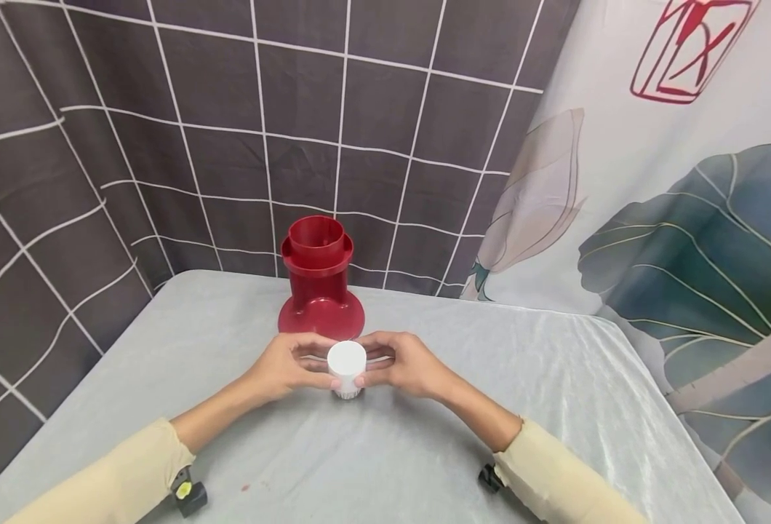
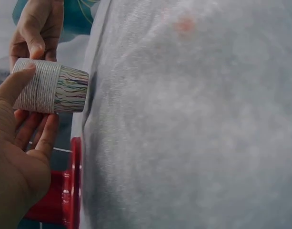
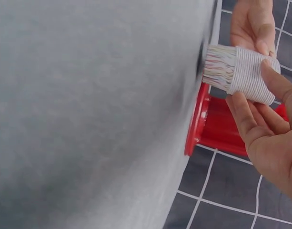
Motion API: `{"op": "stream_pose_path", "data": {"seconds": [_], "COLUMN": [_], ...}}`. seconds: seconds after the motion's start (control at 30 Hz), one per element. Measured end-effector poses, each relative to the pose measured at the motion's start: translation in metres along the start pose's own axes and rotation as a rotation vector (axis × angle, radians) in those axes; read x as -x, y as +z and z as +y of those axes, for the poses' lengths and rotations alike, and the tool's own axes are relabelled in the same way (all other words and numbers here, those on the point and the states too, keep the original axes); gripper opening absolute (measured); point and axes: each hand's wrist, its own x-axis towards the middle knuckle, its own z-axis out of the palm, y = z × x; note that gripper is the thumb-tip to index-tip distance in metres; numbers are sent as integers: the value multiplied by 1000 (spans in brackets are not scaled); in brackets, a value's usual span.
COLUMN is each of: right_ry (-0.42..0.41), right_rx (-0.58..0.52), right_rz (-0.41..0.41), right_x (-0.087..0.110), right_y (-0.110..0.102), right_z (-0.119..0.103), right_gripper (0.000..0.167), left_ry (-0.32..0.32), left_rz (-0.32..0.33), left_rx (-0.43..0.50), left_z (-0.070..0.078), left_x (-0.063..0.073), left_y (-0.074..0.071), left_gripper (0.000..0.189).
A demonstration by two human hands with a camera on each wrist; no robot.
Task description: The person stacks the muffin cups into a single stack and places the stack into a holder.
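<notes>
A stack of nested paper cups (image 1: 347,360) is between my two hands at the middle of the table, its narrow end toward the tabletop. White rims show as close rings, and the lowest cup (image 2: 72,88) has thin colored wavy lines. My left hand (image 1: 292,366) holds the stack from the left, thumb on the near side and fingers behind. From the right, my right hand (image 1: 408,365) grips it the same way, its thumb (image 3: 275,78) across the rims. Just behind the hands stands a red plastic holder (image 1: 318,287) with a round base and an open tube on top.
A pale grey cloth covers the table (image 1: 359,458). Behind it hangs a dark curtain (image 1: 385,109) with a white grid, and a white curtain (image 1: 621,240) with leaf prints is at the right. A small reddish spot (image 1: 245,487) marks the cloth near the front.
</notes>
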Motion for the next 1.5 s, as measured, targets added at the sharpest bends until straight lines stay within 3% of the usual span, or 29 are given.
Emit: {"op": "stream_pose_path", "data": {"seconds": [0.23,0.6,0.97,1.5], "right_ry": [-36,-86,-157,-224], "right_rx": [5,15,70,80], "right_rz": [27,73,144,211], "right_x": [-5,-15,-28,-47], "right_y": [-3,-14,-29,-58], "right_z": [-11,-46,-77,-129], "right_gripper": [59,57,56,51], "left_ry": [12,69,156,299], "left_rz": [61,115,179,222], "left_rx": [14,64,-60,-99], "left_z": [10,49,84,148], "left_x": [1,-1,-10,-32], "left_y": [-6,-21,-40,-62], "left_gripper": [56,57,52,49]}}
